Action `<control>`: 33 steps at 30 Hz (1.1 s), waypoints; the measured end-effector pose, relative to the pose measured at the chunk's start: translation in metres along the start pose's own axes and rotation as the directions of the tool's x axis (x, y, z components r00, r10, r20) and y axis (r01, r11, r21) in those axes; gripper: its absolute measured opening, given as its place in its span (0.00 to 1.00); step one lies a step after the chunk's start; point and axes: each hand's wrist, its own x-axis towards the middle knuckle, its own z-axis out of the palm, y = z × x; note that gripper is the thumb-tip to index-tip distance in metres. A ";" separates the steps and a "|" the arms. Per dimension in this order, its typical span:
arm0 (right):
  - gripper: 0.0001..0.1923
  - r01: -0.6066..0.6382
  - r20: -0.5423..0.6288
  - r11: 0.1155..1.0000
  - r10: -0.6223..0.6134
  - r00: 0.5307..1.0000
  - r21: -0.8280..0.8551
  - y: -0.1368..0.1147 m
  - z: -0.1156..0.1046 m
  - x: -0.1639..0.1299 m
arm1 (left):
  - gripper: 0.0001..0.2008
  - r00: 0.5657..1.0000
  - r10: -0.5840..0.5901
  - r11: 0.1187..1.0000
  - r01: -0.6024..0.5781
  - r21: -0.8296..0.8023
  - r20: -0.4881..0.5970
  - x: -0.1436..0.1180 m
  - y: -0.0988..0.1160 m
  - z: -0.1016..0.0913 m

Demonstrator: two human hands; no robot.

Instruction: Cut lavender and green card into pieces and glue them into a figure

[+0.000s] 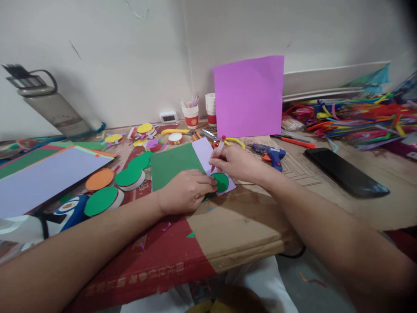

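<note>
disc: a small round green paper disc (222,181) lies flat on a pale lilac paper sheet (205,157), just in front of the person, between the two hands.
left hand: the left hand (186,191) lies palm down, its fingertips pressing the disc's left edge and pinning it to the sheet; it holds nothing else.
right hand: the right hand (236,164) is clenched around a red-capped marker pen (218,151), tip down at the disc's upper edge.
pen axis: the pen leans, cap up and away from the person, tip toward the disc.
which is nearer: both hands touch or nearly touch the disc, left from the left, right from above and right.
sheet beside: a dark green paper sheet (172,166) lies touching the lilac one on its left.
further out: a blue hot glue gun (270,153) lies right of the right hand; a black phone (346,172) well apart; an upright bright purple paper sheet (249,95) leans on the wall behind.
desk: a cardboard-covered desk (254,226) carries all this.
</note>
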 end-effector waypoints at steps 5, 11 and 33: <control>0.10 0.048 0.021 0.998 -0.047 0.999 -0.030 0.001 0.002 0.000 | 0.15 1.000 -0.012 1.000 0.012 -0.001 0.012 0.000 0.000 0.000; 0.11 0.038 0.031 0.997 -0.036 0.999 -0.072 0.002 0.004 0.002 | 0.16 1.000 0.003 1.000 -0.003 -0.007 -0.011 0.000 0.000 0.000; 0.11 0.025 -0.002 0.986 -0.025 1.000 -0.166 0.004 0.003 0.002 | 0.16 1.000 -0.012 1.000 0.011 -0.029 -0.011 0.000 0.000 0.000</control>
